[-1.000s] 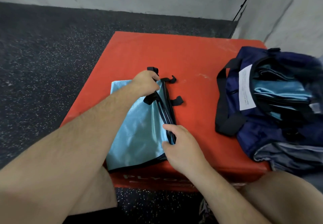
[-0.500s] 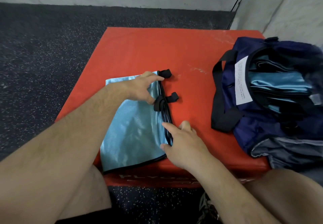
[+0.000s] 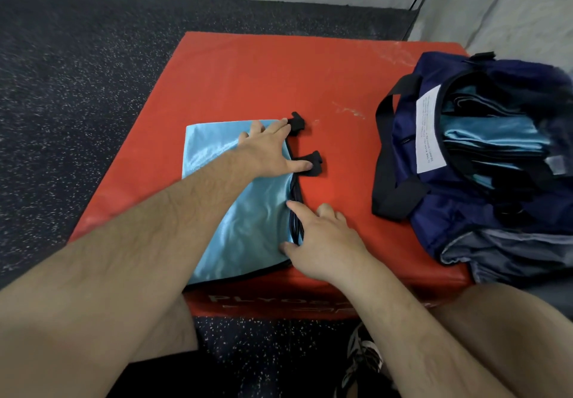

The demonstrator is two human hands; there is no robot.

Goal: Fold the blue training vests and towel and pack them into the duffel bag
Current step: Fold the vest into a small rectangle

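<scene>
Pressing the fold flat is the step in hand, by the look of it. A light blue training vest (image 3: 242, 220) lies folded into a rectangle on the red plyo box (image 3: 248, 81), toward its 7 o'clock corner, with the dark-bound edges stacked along the side facing 3 o'clock. Two black strap tabs (image 3: 311, 165) stick out from that edge.

The left hand (image 3: 269, 146) lies palm down on the far end of the vest, its fingers (image 3: 280, 126) straight and spread, the tips reaching the tabs. The right hand (image 3: 322, 239) rests at the near end of the bound edge, forefinger and thumb touching the fabric with a gap between them, the other fingers loosely bent on the box; it grips nothing.

At 3 o'clock, well apart from the vest, sits the navy duffel bag (image 3: 449, 211), mouth open, with folded blue vests (image 3: 490, 134) already stacked inside. Grey fabric (image 3: 511, 252) lies at its near side; whether that is the towel cannot be told.

The next move probably calls for tucking in the tabs, perhaps one more fold, then lifting the bundle with both hands so the layers stay together on the way to the bag.
</scene>
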